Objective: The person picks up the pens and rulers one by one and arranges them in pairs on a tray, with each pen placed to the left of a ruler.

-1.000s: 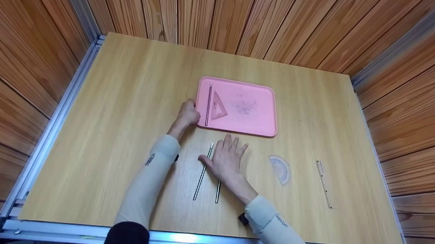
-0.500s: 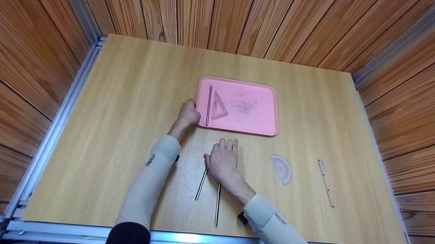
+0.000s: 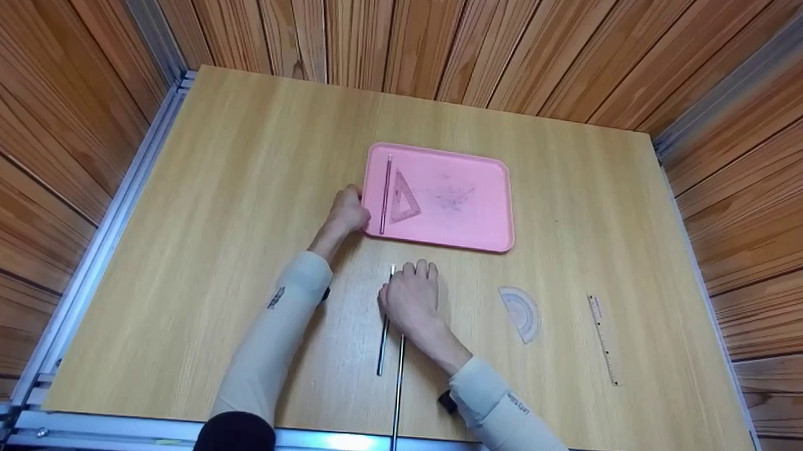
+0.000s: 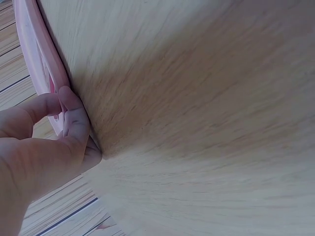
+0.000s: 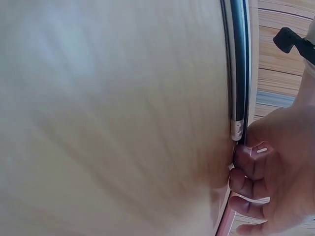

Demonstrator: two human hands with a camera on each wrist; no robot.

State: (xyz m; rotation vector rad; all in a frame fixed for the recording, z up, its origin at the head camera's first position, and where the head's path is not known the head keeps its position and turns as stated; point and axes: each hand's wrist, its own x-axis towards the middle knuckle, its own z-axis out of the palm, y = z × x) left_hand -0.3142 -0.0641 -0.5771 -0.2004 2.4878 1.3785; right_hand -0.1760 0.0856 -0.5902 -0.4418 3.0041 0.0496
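Observation:
My left hand [image 3: 349, 210] grips the front-left part of the pink tray [image 3: 470, 229]; the left wrist view shows thumb and fingers at its rim. In the tray lie a pencil [image 3: 386, 194] and a clear set square [image 3: 414, 211]. My right hand [image 3: 412, 302] is low over the table with curled fingers, holding a dark pencil [image 3: 382, 352] beside the thumb. A second pencil [image 3: 398, 390] extends from under the hand past the table's front edge. In the right wrist view a dark green pencil [image 5: 239, 78] ends in a silver ferrule right beside the fingers.
To the right of my right hand lies a clear protractor [image 3: 520, 314]. Farther right is a clear ruler [image 3: 603, 340]. A metal rail [image 3: 335, 442] runs along the front edge of the wooden table [image 3: 240, 148], and wood-panelled walls enclose the back and sides.
My right hand's spread fingers have curled in. The second pencil has slid toward the front edge, and the left one has turned nearly parallel to it. The left hand has stayed at the tray.

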